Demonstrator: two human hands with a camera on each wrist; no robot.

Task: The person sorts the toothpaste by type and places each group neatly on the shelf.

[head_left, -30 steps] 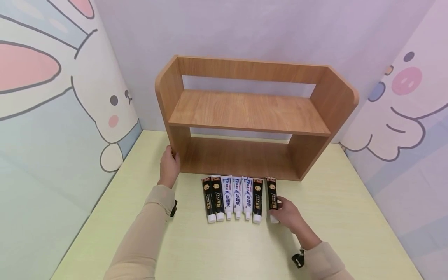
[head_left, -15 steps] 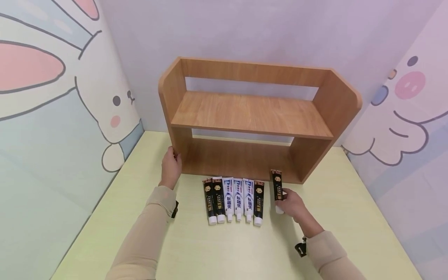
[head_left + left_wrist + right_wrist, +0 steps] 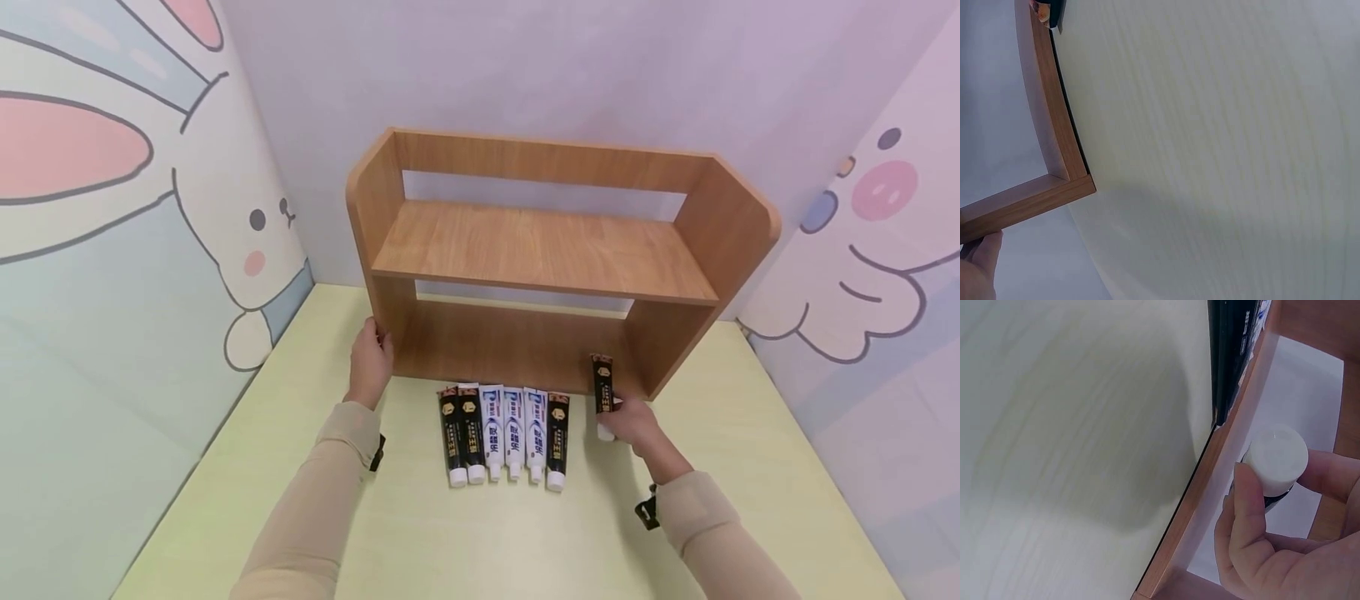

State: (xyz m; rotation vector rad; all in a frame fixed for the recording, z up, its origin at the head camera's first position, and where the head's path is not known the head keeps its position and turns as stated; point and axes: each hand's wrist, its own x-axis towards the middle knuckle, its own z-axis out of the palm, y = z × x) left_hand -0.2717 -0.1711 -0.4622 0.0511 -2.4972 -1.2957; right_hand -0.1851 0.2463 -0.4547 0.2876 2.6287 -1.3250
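Observation:
In the head view my right hand (image 3: 632,421) pinches a black toothpaste tube (image 3: 603,385) near its white cap. The tube's far end overlaps the lower board of a two-tier wooden shelf (image 3: 540,250), near the right side panel. The right wrist view shows the white cap (image 3: 1279,456) between thumb and fingers. My left hand (image 3: 371,364) grips the front edge of the shelf's left side panel; only a little of that hand (image 3: 982,269) shows in the left wrist view. In front of the shelf lie black toothpaste tubes (image 3: 557,437) and white toothpaste tubes (image 3: 513,429) side by side.
The shelf stands on a pale yellow-green table (image 3: 480,542), against a plain back wall (image 3: 555,67). Side walls carry cartoon drawings, a rabbit (image 3: 217,192) on the left and a pig-nosed animal (image 3: 885,217) on the right.
My right hand has lifted the black toothpaste tube from beside the row and carried it forward and slightly right, over the shelf's lower board. My left hand keeps its hold on the side panel.

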